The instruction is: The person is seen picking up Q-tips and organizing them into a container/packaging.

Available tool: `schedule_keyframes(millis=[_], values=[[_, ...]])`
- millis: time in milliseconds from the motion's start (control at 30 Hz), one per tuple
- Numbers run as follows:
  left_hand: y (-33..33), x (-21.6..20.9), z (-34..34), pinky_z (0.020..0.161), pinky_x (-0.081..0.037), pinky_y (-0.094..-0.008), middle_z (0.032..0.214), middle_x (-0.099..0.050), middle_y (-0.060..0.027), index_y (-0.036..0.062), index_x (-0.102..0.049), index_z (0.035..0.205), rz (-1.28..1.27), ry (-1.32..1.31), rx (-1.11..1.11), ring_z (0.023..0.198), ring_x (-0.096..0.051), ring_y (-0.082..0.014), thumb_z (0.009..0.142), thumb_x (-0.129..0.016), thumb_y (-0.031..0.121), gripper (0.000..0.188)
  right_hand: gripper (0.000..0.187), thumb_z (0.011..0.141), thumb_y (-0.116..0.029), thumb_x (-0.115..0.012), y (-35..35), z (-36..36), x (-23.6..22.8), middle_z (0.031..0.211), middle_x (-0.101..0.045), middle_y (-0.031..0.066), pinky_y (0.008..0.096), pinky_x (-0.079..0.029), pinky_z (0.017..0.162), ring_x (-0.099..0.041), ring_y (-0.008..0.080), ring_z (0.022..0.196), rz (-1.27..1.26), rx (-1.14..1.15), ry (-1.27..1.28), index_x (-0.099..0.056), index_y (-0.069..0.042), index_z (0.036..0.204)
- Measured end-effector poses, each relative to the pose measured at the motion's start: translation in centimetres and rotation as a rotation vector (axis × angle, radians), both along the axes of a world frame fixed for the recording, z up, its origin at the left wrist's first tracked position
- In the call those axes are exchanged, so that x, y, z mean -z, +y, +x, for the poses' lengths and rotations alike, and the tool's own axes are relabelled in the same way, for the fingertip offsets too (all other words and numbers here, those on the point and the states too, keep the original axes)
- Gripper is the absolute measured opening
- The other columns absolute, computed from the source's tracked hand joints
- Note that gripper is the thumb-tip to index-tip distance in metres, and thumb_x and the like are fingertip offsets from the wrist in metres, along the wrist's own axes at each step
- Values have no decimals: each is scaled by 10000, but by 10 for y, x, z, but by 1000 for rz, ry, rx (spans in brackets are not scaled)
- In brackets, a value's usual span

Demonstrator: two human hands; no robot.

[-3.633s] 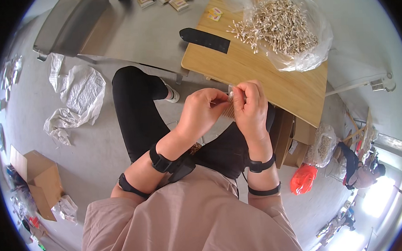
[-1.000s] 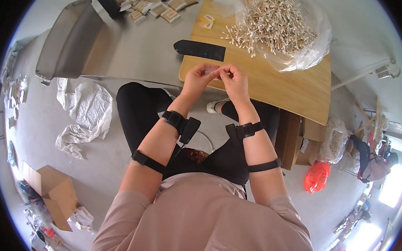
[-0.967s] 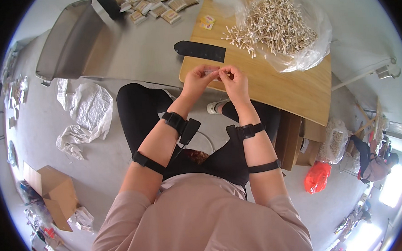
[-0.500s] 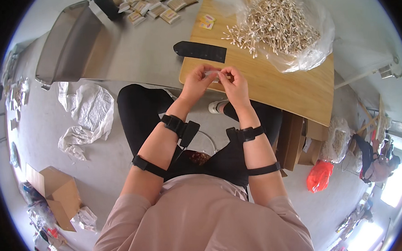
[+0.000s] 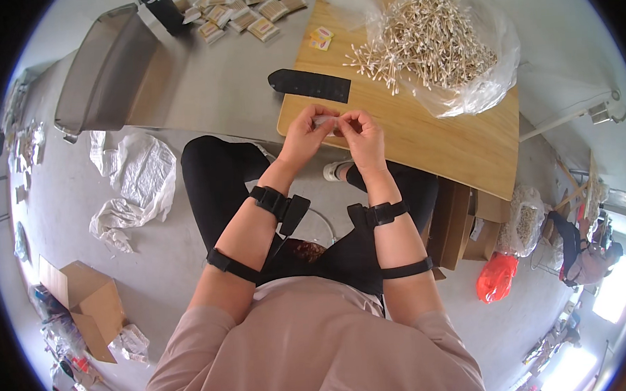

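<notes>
Both my hands meet over the near edge of the wooden board, with fingertips almost touching. Between them is a small clear plastic bag, mostly hidden by the fingers. My left hand pinches one side of it, and my right hand pinches the other. Just beyond my hands lies a flat black strip with one rounded end. A big heap of cotton swabs spills from an opened clear plastic bag at the far right. Two small yellow-and-white cards rest left of the heap.
Several packed bundles of swabs lie on the metal table, near a black bottle and a grey plastic bin. White sheeting and an open carton are on the floor. A red bag sits at right.
My hands stay together on the small plastic bag, with only a slight shift of the fingers. The whole view has moved a little; nothing was let go.
</notes>
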State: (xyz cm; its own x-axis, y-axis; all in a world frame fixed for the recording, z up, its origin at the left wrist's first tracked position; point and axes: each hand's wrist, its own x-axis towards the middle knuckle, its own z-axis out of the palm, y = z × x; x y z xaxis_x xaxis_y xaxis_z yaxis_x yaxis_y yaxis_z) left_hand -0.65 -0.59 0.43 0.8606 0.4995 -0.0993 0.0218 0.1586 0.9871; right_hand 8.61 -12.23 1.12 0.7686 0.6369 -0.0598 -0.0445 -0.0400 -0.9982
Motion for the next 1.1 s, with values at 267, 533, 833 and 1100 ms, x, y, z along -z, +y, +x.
schedule_keyframes(millis=[267, 533, 833, 1100], values=[[4, -2, 2, 945, -473, -301, 1164, -628, -104, 5, -569, 1012, 50, -15, 7, 1074, -584, -155, 943, -618, 81, 114, 96, 897, -64, -676, 7, -2, -13, 770, -649, 24, 235, -528, 655, -629, 84, 718, -81, 10, -41, -595, -18, 871], [5, -5, 5, 921, -491, -291, 1116, -649, -107, -10, -570, 979, 61, -31, 35, 1028, -613, -155, 933, -608, 39, 77, 91, 894, -79, -686, -2, 7, -5, 754, -621, -9, 213, -500, 620, -580, 55, 679, -155, 2, -276, -619, -24, 867], [3, -17, -1, 802, -480, -250, 982, -654, -31, 29, -607, 1009, 85, 76, 0, 902, -589, -102, 898, -704, 144, 187, 43, 899, -50, -653, 0, -1, -31, 754, -608, -22, 207, -463, 630, -555, 50, 686, -134, -48, -57, -634, -36, 863], [2, 0, 7, 794, -491, -247, 944, -673, -25, 29, -626, 979, 81, 23, -16, 881, -604, -98, 900, -700, 135, 151, 54, 842, -29, -685, -6, 11, -13, 791, -621, 41, 252, -473, 622, -588, 111, 686, -101, -6, -279, -635, -10, 846]])
